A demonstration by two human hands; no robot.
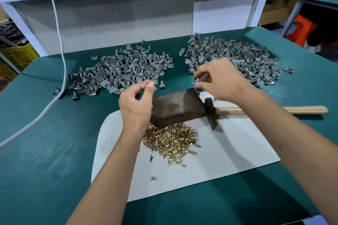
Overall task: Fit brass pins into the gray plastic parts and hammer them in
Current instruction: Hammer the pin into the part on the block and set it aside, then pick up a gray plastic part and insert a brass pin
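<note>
The fingers (pixel 198 84) of the right hand (pixel 219 80) pinch a small gray plastic part (pixel 196 82) just above the far right corner of the dark block (pixel 177 107); the part is blurred, and whether a pin already sits in it I cannot tell. The left hand (pixel 136 104) hovers over the near left end of the block with thumb and forefinger drawn close together; whether they hold a pin I cannot tell.

In my judgement the main risk is a slip: the part is tiny and curved, so it may tip on the block, and a pin set crooked would bend under the hammer (pixel 212 113). A dropped piece could also roll into the heaps and be lost.

The block is rusty brown, rectangular and rough. The hammer lies touching its right side, with a dark metal head and a pale smooth wooden handle pointing away to the right. The brass pins (pixel 172 140), shiny with flat heads, are heaped just in front of the block on a white sheet (pixel 228 153). Behind the block lie two heaps of gray plastic parts (pixel 124 71), matte and shell-shaped, on the green table (pixel 45 160).
</note>
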